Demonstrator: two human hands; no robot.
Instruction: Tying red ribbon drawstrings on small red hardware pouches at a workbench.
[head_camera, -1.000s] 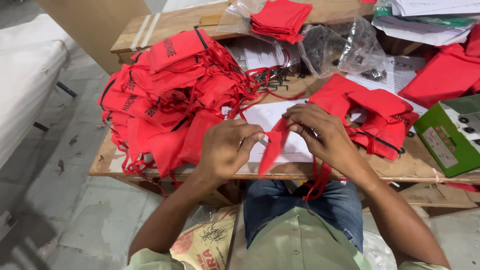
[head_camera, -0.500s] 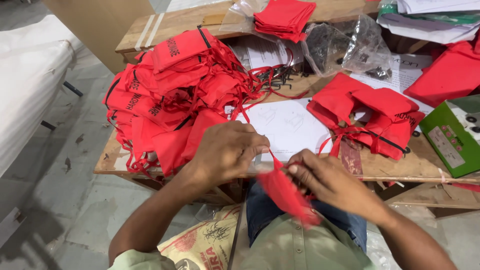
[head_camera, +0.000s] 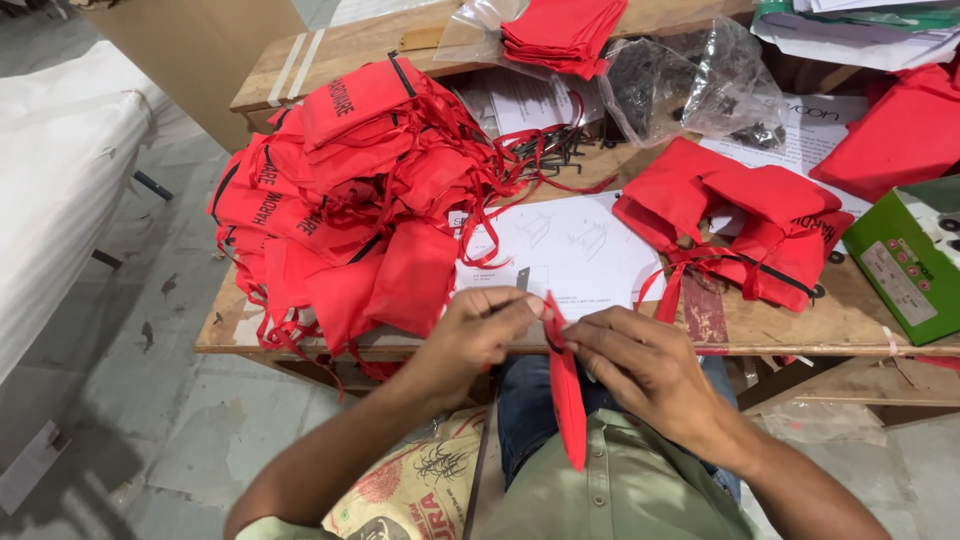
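Observation:
A small red drawstring pouch (head_camera: 567, 395) hangs edge-on over my lap, just below the wooden table's front edge (head_camera: 700, 345). My left hand (head_camera: 480, 330) and my right hand (head_camera: 635, 362) both pinch its top, close together. My left hand also seems to hold a thin dark metal piece near the pouch mouth. A big heap of the same red pouches (head_camera: 350, 200) lies to the left on the table. A smaller heap (head_camera: 745, 225) lies to the right. A white printed sheet (head_camera: 570, 245) lies between them.
A clear plastic bag with dark metal parts (head_camera: 695, 85) and a stack of folded red cloth (head_camera: 562, 32) sit at the back. A green box (head_camera: 915, 260) stands at the right edge. Loose black hex keys (head_camera: 545, 150) lie mid-table. A white covered surface (head_camera: 55, 190) is at the left.
The pouch came off the table and down toward my lap, and now hangs edge-on. Both hands have drawn back to the table's front edge and closed on the pouch's top.

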